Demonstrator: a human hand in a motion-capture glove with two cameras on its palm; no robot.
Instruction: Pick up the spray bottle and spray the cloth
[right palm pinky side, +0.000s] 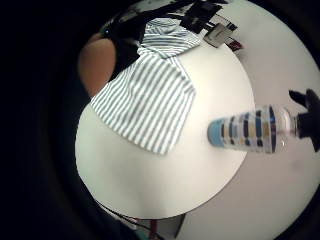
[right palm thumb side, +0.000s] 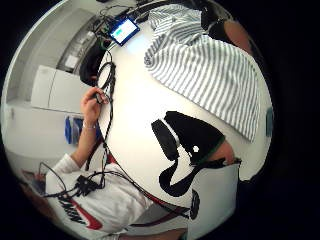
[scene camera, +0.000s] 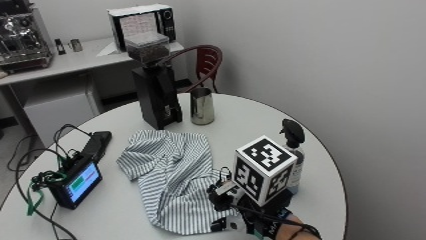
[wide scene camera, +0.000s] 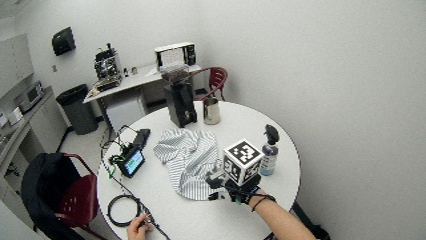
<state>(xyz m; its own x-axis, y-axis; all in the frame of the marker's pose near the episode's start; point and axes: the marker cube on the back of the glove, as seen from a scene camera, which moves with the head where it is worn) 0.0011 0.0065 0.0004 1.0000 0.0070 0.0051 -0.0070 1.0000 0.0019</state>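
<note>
the black-gloved right hand (scene camera: 256, 220) sits lowest in the outside view, at the bottom centre, above the near edge of the round white table (scene camera: 319, 175). whether its fingers are spread or curled cannot be told; nothing is seen in its grasp.

there is one clear plastic spray bottle with a black trigger head and a blue patterned label (scene camera: 293, 157). it stands upright right of centre in the frame, just beside the hand on its far right side and apart from it, long axis vertical, the black head on top. which way the nozzle faces cannot be told. in the little finger side palm view the bottle (right palm pinky side: 252, 131) stands on the table apart from the cloth.

there is one blue-and-white striped cloth (scene camera: 170, 172), rumpled and spread flat in the centre of the frame, its near corner just beside the hand.

also on the table: one steel pitcher (scene camera: 202, 106) and one tall black coffee grinder (scene camera: 156, 82) in the upper centre, side by side, and one small black screen device with a lit display (scene camera: 76, 184) at the lower left.

the wide outside view shows one bare hand (wide scene camera: 140, 226) at the bottom edge, pinching a black cable (wide scene camera: 123, 210) that lies coiled on the table.
</note>
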